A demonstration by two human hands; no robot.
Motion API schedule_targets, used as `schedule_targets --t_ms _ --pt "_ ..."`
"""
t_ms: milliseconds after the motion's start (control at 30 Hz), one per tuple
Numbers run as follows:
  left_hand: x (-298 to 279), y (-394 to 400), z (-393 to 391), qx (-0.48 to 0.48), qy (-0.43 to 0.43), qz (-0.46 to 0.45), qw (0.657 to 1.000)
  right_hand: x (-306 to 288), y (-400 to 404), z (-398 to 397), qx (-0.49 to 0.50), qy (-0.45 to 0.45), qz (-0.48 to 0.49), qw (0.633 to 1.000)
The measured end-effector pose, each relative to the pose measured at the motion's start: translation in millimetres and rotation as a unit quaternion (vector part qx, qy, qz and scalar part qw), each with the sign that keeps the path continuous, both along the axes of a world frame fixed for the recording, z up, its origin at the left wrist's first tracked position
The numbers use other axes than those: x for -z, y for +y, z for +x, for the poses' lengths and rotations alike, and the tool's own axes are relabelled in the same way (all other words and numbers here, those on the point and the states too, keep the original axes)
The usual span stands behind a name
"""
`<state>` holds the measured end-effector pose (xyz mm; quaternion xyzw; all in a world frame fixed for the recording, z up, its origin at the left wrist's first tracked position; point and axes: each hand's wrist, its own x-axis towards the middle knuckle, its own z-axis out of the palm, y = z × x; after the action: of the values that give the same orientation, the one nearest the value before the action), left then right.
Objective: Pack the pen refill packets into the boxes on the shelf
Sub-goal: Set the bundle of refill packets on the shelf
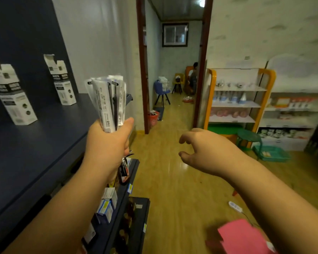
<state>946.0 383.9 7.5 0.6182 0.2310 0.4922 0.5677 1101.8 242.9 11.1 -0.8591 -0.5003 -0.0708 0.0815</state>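
- At the dark shelf point(50, 143) on our left: two white-and-black boxes stand upright, top flaps open. Near box point(13, 99) far left, far box point(61, 83) further back by the wall. They sit well apart.
- Print on both boxes is too blurred to read; we see black bands and two round dots on each front, no brand we can make out.
- Left hand point(106, 143) is clamped around the lower end of a bunch of refill packets point(108, 101), held upright above the shelf's front edge, thumb across the front.
- Packets are clear sleeves with white label strips and dark refills inside. Several, overlapping; exact count we cannot tell. Label text unreadable.
- Right hand point(206, 151) is out over the wood floor, holding nothing, fingers loosely curled, thumb and fingers apart.
- Lower shelves under the left arm hold small boxed goods with yellow and blue price tags; text unreadable.
- One pink item point(242, 237) bottom right, blurred.
- Across the room: one yellow-framed rack point(264, 99) with bottles, one green stool point(249, 137), one teal basket point(272, 154).
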Motion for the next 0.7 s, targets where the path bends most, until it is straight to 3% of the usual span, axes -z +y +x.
schedule_targets --t_ms 333,567,700 --pt "7.7 64.1 40.1 -0.042 0.032 -0.019 0.998 -1.2 97.0 64.8 -0.046 -0.002 0.003 0.999" --pt "-18.5 116.7 46.4 -0.155 0.063 0.016 0.986 -15.2 214.4 94.5 -0.201 0.005 0.025 0.979" --pt "-43.0 141.0 38.3 -0.268 0.141 0.06 0.951 -29.2 281.2 97.9 -0.309 0.014 0.033 0.95"
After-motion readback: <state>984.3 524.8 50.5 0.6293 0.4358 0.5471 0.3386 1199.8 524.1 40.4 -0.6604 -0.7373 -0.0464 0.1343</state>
